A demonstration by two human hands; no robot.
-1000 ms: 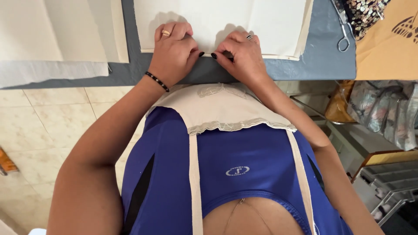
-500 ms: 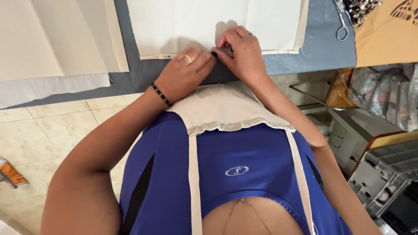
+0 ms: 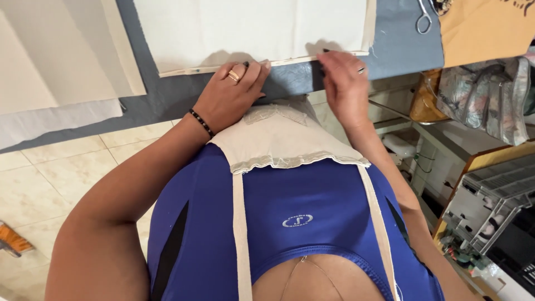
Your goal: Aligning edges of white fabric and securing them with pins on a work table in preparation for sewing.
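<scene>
Hidden: the top of the flat cream-white cloth panel (image 3: pixel 251 28) runs off the upper edge of the view; the right fingertips are blurred, and whether they pinch the hem cannot be told.
Cut off: the small metal scissors (image 3: pixel 423 19) show only their loop handles at the top edge.
Cloth: it lies flat on the blue-grey fabric-covered surface (image 3: pixel 401 44), its folded lower hem just above both hands.
Edges: the hem runs close to the near rim of the surface; bare blue-grey strips lie left and right of the panel.
Neighbours: a second off-white fabric sheet (image 3: pixel 56 56) lies to the left, apart from the panel; tan brown paper (image 3: pixel 485 28) at the right.
Left hand (image 3: pixel 231 92): grip loosely curled, fingertips on the hem, clamped on nothing.
Right hand (image 3: pixel 345 83): fingers together, pressing at the hem's right end.
</scene>
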